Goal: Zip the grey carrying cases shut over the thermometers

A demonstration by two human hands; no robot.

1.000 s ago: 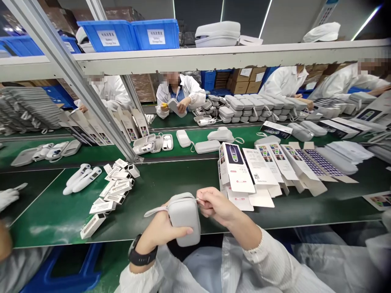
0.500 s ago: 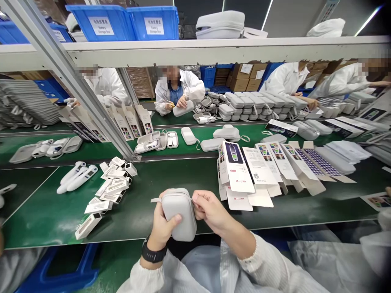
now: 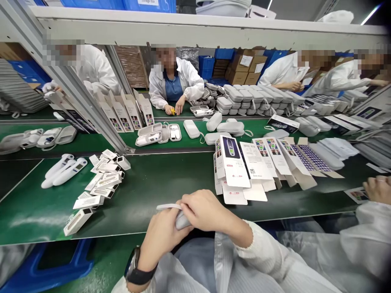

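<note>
Close to my body, just in front of the table's near edge, a small grey zippered case [image 3: 182, 221] is mostly covered by my two hands. My left hand [image 3: 163, 234] is wrapped round it from the left, thumb along the near side. A light wrist strap [image 3: 168, 206] sticks out to the left above those fingers. Over the case's upper right edge lies my right hand [image 3: 201, 209], its fingers closed in a pinch. Whether they grip the zip pull or only the edge is hidden.
On the green table [image 3: 146, 183], small white boxes [image 3: 105, 179] and white thermometer-like devices [image 3: 64, 171] lie left. Flattened printed cartons [image 3: 235, 162] lie right. Beyond are grey cases [image 3: 192, 129], a metal post [image 3: 88, 101] and co-workers in white; a neighbour's hand [image 3: 378, 189] rests far right.
The case has been turned and lowered, so its broad face no longer shows. My right hand has moved from its right side over its top. The view has tilted down.
</note>
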